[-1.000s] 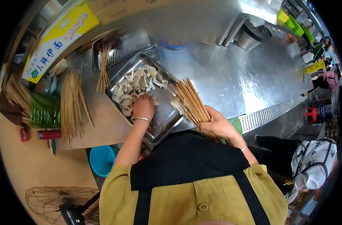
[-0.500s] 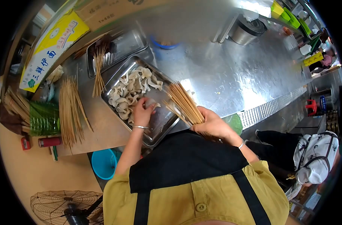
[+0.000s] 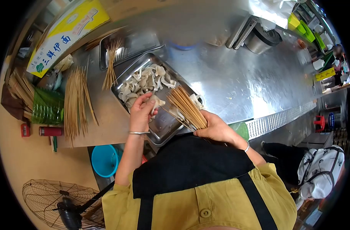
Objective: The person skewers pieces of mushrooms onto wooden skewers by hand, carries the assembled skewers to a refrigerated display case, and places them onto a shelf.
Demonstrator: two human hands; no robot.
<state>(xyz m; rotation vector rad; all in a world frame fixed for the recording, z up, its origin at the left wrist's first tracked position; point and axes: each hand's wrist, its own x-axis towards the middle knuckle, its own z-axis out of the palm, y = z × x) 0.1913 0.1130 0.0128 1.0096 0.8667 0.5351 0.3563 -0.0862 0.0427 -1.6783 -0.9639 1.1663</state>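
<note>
My left hand (image 3: pixel 142 111) pinches a pale oyster mushroom (image 3: pixel 157 102) above a metal tray (image 3: pixel 162 132). A pile of torn oyster mushrooms (image 3: pixel 146 81) fills the far left part of that tray. In my right hand (image 3: pixel 217 128) is a thick bundle of wooden skewers (image 3: pixel 187 107), fanned toward the tray. One skewer sticks out apart from the bundle, its tip close to the mushroom in my left hand. Whitish mushroom pieces (image 3: pixel 196 101) show behind and beneath the bundle, partly hidden by it.
More skewers (image 3: pixel 77 103) lie on the table's left side. A second metal tray (image 3: pixel 134 46) with skewers (image 3: pixel 112 63) stands behind. A lidded metal pot (image 3: pixel 262 40) is at the back right. Below are a blue bucket (image 3: pixel 104 161) and a fan (image 3: pixel 67 207). Another person (image 3: pixel 321 168) is at right.
My left hand has lifted a mushroom from the tray and brought it near the skewer tip. My right hand still holds the bundle. The whole view has shifted slightly.
</note>
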